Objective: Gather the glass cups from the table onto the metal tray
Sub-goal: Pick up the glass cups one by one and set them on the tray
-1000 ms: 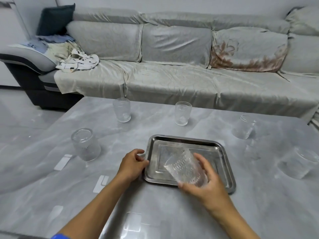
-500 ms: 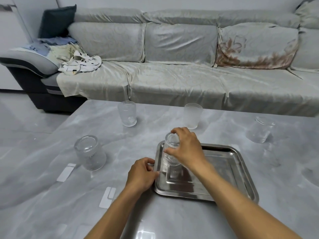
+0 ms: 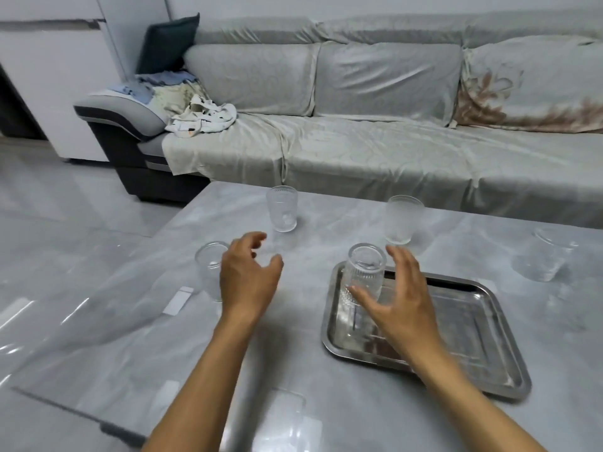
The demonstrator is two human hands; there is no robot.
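Head view, the only one here: the metal tray (image 3: pixel 463 340) is the landmark, sitting on the grey counter (image 3: pixel 326 402). One ribbed glass cup (image 3: pixel 363 272) is standing mouth-down in the tray's far-left corner. The right hand (image 3: pixel 396 301) is hovering spread open just beside that cup, fingers loose and holding nothing; whether the thumb is brushing the glass is hard to tell.

The left hand (image 3: pixel 249 275) is reaching out to the left of the tray, also wide open and empty, with its fingers curling toward the upturned cup (image 3: pixel 210 265) sitting left of the tray. That one looks like the next pick.

Other cups waiting: a clear upright cup (image 3: pixel 282 208) beyond the tray to the far left, a frosted cup (image 3: pixel 403 220) just behind the tray's far edge, and a blurry cup (image 3: pixel 543 256) off to the tray's far right. There's possibly another one at the near edge, too smeared to call.

Tip for whoever's doing this: wrap around the cup's body rather than pinching the rim, lift straight up since the glass is slick, and be setting it next to the first cup without clinking them. Packing along the far edge is probably leaving room for the rest.
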